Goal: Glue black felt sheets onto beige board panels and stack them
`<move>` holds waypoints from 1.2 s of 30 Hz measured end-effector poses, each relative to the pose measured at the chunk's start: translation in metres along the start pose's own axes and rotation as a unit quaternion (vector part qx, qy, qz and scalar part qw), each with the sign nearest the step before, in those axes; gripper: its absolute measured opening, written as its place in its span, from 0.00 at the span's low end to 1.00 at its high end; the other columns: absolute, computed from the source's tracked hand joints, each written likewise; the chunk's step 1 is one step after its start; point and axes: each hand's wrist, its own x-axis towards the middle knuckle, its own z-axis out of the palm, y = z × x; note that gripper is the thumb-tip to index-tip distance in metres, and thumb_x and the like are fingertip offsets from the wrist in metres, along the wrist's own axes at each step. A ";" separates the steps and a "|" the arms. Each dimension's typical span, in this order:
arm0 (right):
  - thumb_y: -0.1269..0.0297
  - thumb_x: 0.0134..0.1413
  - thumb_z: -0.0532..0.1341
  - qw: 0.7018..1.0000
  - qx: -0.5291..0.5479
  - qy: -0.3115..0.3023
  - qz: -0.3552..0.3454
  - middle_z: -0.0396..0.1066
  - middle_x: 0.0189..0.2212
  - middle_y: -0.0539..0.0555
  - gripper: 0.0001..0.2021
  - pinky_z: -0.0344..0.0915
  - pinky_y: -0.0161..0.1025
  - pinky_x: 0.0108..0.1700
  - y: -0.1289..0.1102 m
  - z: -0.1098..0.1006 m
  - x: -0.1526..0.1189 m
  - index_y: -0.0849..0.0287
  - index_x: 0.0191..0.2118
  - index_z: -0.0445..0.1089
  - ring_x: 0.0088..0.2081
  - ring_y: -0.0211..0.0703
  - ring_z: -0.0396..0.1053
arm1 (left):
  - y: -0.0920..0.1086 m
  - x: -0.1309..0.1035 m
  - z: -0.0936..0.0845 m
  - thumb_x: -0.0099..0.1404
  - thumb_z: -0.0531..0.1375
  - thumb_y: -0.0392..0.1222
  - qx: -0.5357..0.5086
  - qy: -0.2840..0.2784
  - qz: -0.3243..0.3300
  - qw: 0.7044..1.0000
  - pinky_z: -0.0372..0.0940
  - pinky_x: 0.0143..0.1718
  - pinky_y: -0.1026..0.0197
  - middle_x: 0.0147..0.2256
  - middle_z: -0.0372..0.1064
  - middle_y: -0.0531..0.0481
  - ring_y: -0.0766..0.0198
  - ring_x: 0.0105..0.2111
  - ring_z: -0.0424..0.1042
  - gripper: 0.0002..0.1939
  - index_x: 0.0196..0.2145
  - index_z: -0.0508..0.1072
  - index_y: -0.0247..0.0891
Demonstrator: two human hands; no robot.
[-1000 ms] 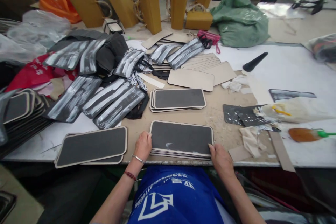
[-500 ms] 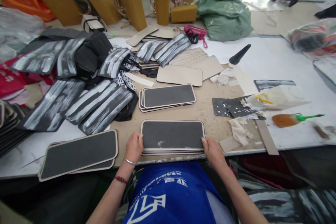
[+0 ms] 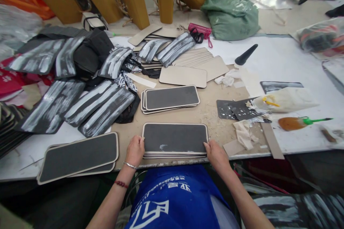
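- The fingers of the left hand (image 3: 135, 151) are curled in, closed on the left short edge of the front panel stack (image 3: 174, 138); how many layers are gripped cannot be told.
- The right short edge, near its front corner, is grasped by the right hand (image 3: 217, 155), with the thumb laid at the top panel's rim and the other fingers bent, partly hidden.
- The stack is set flat at the near edge of the worktable (image 3: 285, 61), with its long axis running left to right, almost parallel to that edge.
- Behind it, a strip of brown sheet (image 3: 209, 105) is left bare before the rear panel stack (image 3: 172, 97).
- On the left, a narrower gap is seen between the left hand and the left panel pair (image 3: 80, 157), which is slanted, its front-left corner reaching the near edge.
- Beige scraps (image 3: 244, 134) are scattered right of the right hand.
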 end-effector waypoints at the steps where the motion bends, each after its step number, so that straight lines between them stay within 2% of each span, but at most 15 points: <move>1: 0.60 0.61 0.46 1.000 -0.002 0.000 0.001 0.68 0.27 0.54 0.12 0.50 0.37 0.29 -0.001 -0.001 0.000 0.59 0.31 0.62 0.29 0.41 0.66 | 0.000 0.000 0.000 0.58 0.49 0.40 -0.001 0.001 0.001 1.000 0.61 0.33 0.58 0.22 0.62 0.50 0.58 0.28 0.66 0.10 0.20 0.53 0.44; 10: 0.60 0.61 0.45 0.998 -0.043 -0.038 0.019 0.69 0.29 0.56 0.14 0.53 0.37 0.29 -0.010 -0.011 -0.002 0.59 0.33 0.62 0.32 0.44 0.68 | -0.003 -0.002 0.002 0.57 0.49 0.41 -0.059 0.031 0.009 0.998 0.60 0.31 0.59 0.21 0.59 0.52 0.60 0.26 0.64 0.10 0.20 0.54 0.43; 19: 0.59 0.61 0.44 0.998 -0.054 -0.035 -0.003 0.68 0.28 0.55 0.13 0.54 0.38 0.31 -0.004 -0.004 0.002 0.57 0.30 0.59 0.31 0.45 0.67 | -0.009 -0.006 0.005 0.58 0.52 0.39 -0.085 0.067 0.003 0.994 0.61 0.29 0.64 0.20 0.61 0.56 0.66 0.24 0.64 0.09 0.21 0.60 0.40; 21: 0.58 0.61 0.44 0.997 -0.058 -0.041 0.003 0.68 0.27 0.54 0.14 0.54 0.38 0.30 -0.004 -0.005 0.002 0.57 0.29 0.58 0.30 0.45 0.67 | -0.014 -0.009 0.003 0.59 0.51 0.38 -0.087 0.082 -0.007 0.993 0.62 0.30 0.63 0.21 0.62 0.55 0.66 0.25 0.65 0.07 0.24 0.63 0.39; 23: 0.58 0.61 0.44 0.997 -0.059 -0.039 0.006 0.67 0.26 0.53 0.14 0.53 0.38 0.29 -0.004 -0.005 0.002 0.56 0.28 0.58 0.29 0.44 0.67 | -0.014 -0.015 0.001 0.60 0.51 0.38 -0.081 0.119 -0.016 0.989 0.63 0.33 0.61 0.26 0.64 0.52 0.64 0.28 0.66 0.06 0.32 0.66 0.37; 25: 0.57 0.61 0.44 0.997 -0.060 -0.038 0.004 0.67 0.26 0.53 0.14 0.53 0.38 0.29 -0.004 -0.004 0.002 0.56 0.28 0.58 0.29 0.44 0.67 | -0.006 -0.023 0.000 0.62 0.50 0.38 -0.058 0.165 0.014 0.984 0.64 0.38 0.57 0.32 0.66 0.45 0.61 0.33 0.68 0.12 0.43 0.65 0.34; 27: 0.58 0.61 0.44 0.997 -0.062 -0.038 -0.002 0.67 0.25 0.53 0.15 0.54 0.38 0.28 -0.003 -0.003 0.003 0.56 0.27 0.59 0.28 0.44 0.67 | 0.015 -0.030 0.003 0.64 0.48 0.39 -0.023 0.178 0.090 0.980 0.63 0.44 0.54 0.40 0.67 0.40 0.58 0.41 0.67 0.17 0.50 0.61 0.33; 29: 0.58 0.60 0.44 0.997 -0.068 -0.038 -0.006 0.67 0.24 0.54 0.15 0.54 0.38 0.28 -0.002 -0.002 0.004 0.56 0.27 0.59 0.27 0.44 0.67 | 0.043 -0.033 0.010 0.65 0.48 0.40 0.007 0.134 0.175 0.975 0.59 0.50 0.51 0.47 0.64 0.39 0.56 0.50 0.62 0.20 0.54 0.58 0.34; 31: 0.58 0.60 0.44 0.996 -0.077 -0.039 -0.009 0.67 0.24 0.54 0.15 0.54 0.38 0.28 -0.002 -0.002 0.005 0.56 0.26 0.59 0.27 0.44 0.67 | 0.071 -0.032 0.019 0.64 0.50 0.45 0.026 0.073 0.232 0.970 0.53 0.55 0.48 0.54 0.58 0.41 0.54 0.57 0.53 0.24 0.57 0.55 0.37; 33: 0.59 0.60 0.45 0.996 -0.081 -0.046 -0.010 0.68 0.25 0.55 0.14 0.55 0.38 0.28 -0.003 -0.004 0.005 0.56 0.26 0.59 0.27 0.44 0.68 | 0.091 -0.028 0.029 0.63 0.50 0.51 0.042 0.026 0.257 0.965 0.48 0.57 0.43 0.59 0.51 0.43 0.50 0.60 0.46 0.26 0.58 0.54 0.44; 36: 0.59 0.60 0.45 0.994 -0.081 -0.068 -0.002 0.69 0.27 0.56 0.14 0.55 0.38 0.28 -0.006 -0.009 0.004 0.56 0.26 0.58 0.29 0.44 0.69 | 0.101 -0.021 0.042 0.63 0.48 0.56 0.062 -0.018 0.256 0.964 0.45 0.56 0.37 0.61 0.45 0.45 0.48 0.61 0.41 0.27 0.58 0.52 0.52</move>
